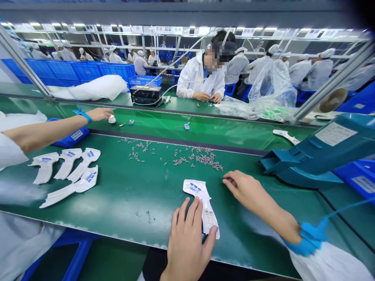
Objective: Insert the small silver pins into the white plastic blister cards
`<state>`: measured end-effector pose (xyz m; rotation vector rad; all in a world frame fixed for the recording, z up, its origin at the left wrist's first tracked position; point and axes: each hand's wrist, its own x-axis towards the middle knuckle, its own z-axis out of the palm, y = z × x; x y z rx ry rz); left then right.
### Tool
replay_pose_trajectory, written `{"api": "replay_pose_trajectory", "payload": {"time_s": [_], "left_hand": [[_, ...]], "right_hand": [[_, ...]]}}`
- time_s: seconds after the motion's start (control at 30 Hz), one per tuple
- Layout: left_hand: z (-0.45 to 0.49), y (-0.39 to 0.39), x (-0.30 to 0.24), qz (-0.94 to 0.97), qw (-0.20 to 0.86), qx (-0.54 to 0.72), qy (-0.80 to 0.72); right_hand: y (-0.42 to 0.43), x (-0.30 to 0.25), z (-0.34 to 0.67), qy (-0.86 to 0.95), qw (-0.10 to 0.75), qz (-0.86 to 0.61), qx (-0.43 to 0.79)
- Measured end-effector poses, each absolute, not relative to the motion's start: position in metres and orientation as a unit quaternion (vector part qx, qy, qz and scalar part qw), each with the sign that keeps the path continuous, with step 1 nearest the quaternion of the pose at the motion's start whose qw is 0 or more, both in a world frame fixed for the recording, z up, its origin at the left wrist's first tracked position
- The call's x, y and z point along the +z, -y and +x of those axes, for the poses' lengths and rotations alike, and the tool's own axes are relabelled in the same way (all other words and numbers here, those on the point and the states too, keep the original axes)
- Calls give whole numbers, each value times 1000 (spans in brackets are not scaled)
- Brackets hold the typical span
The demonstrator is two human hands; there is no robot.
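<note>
A white plastic part [202, 203] with blue markings lies on the green mat in front of me. My left hand [187, 238] rests on its near end, fingers spread flat and thumb along its right edge. My right hand [249, 191] lies on the mat just right of the part, fingers curled toward the pile of small metal screws [205, 159]; whether it holds one is hidden. A blue strap [307, 238] circles my right wrist.
Several white parts [67, 168] lie at the left, near a co-worker's arm [52, 128] reaching to a small white object [111, 119]. A teal machine [316, 156] stands at the right. Across the green belt [205, 128] a person in white works, with blue crates [73, 70] behind.
</note>
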<state>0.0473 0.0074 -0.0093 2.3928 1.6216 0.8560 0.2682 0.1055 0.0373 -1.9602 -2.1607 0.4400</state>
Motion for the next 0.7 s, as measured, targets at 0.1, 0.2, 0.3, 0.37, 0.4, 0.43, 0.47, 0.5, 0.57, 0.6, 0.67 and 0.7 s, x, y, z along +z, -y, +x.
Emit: {"api": "replay_pose_trajectory", "payload": {"time_s": [0.1, 0.2, 0.3, 0.37, 0.4, 0.43, 0.47, 0.5, 0.57, 0.6, 0.67, 0.7], "left_hand": [[47, -8, -10, 790, 64, 293, -534], [46, -8, -14, 785, 63, 309, -533], [47, -7, -21, 778, 76, 330, -529], [48, -6, -25, 765, 98, 350, -531], [48, -6, -25, 756, 110, 363, -533], [45, -7, -24, 747, 118, 376, -535], [40, -10, -22, 738, 120, 389, -539], [32, -14, -19, 728, 112, 400, -546], [6, -25, -11, 709, 69, 409, -570], [-12, -33, -7, 700, 35, 406, -586], [-57, -48, -3, 695, -40, 376, -612], [-81, -55, -2, 680, -94, 369, -626]], "right_hand": [[-77, 45, 245, 676, 112, -627, 371], [-59, 38, 226, 595, 158, -588, 525], [-52, 31, 214, 511, 238, -561, 607], [-52, 35, 209, 476, 253, -531, 654], [-53, 38, 208, 463, 255, -514, 675], [-56, 43, 208, 449, 260, -498, 695], [-60, 47, 210, 430, 268, -485, 713], [-67, 51, 214, 409, 279, -473, 729], [-89, 54, 226, 376, 309, -459, 743], [-105, 55, 235, 372, 327, -465, 734], [-145, 54, 252, 384, 384, -500, 674], [-167, 53, 261, 394, 408, -532, 629]]}}
